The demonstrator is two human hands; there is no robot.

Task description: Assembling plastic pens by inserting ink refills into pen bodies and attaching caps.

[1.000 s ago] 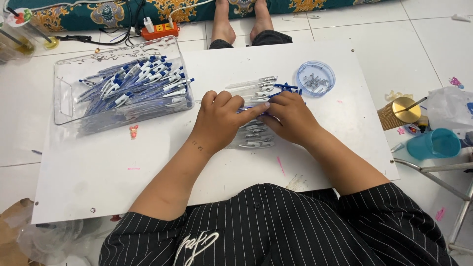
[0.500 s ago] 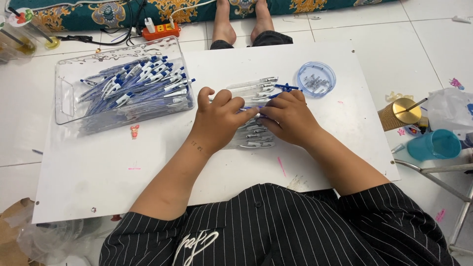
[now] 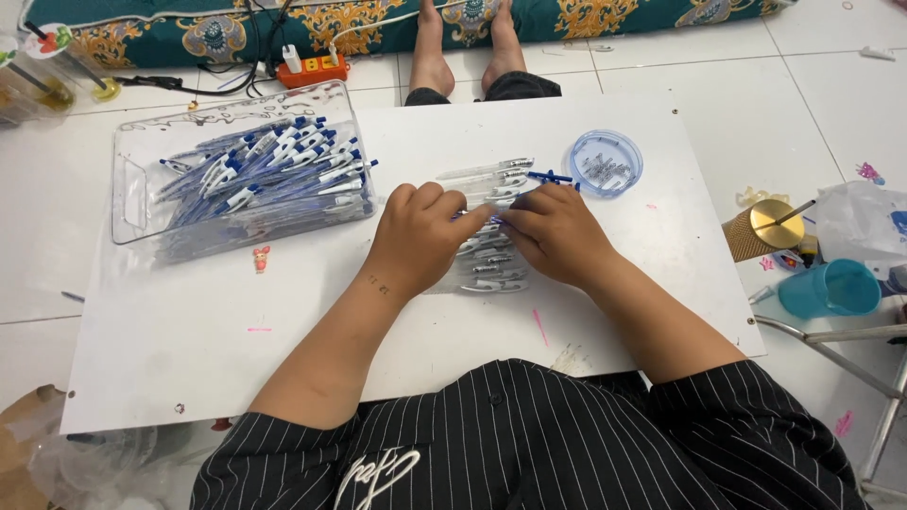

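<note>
White floor tiles (image 3: 831, 85) carry a white board (image 3: 189, 349) that serves as a low table, with a patterned teal cushion (image 3: 217, 28) along the far edge and another person's bare feet (image 3: 463, 47) just beyond the board.

Both hands meet over a loose row of clear pens (image 3: 491, 260) lying side by side at the middle of the board. The left hand (image 3: 420, 236) rests knuckles-up on the left part of the row, fingers curled down. The right hand (image 3: 557, 231) sits just beside it, fingers bent inward. The fingertips of both hands come together around a small blue-and-clear piece (image 3: 491, 215), pinched between them; whether it is a whole pen or only a part I cannot tell, since the fingers hide most of it.

A few more pens (image 3: 487, 172) lie just past the hands, one with a dark blue piece (image 3: 550, 177) at its end. To the right of these stands a round clear-blue lid (image 3: 606, 162) holding small metal bits.

At the board's far left corner a clear plastic tray (image 3: 132, 203) is piled with blue-and-white pens (image 3: 269, 165).

Off the board to the right are a gold cup (image 3: 761, 229), a teal cup (image 3: 831, 288) and a plastic bag (image 3: 864, 217). An orange power strip (image 3: 312, 69) lies by the cushion.
</note>
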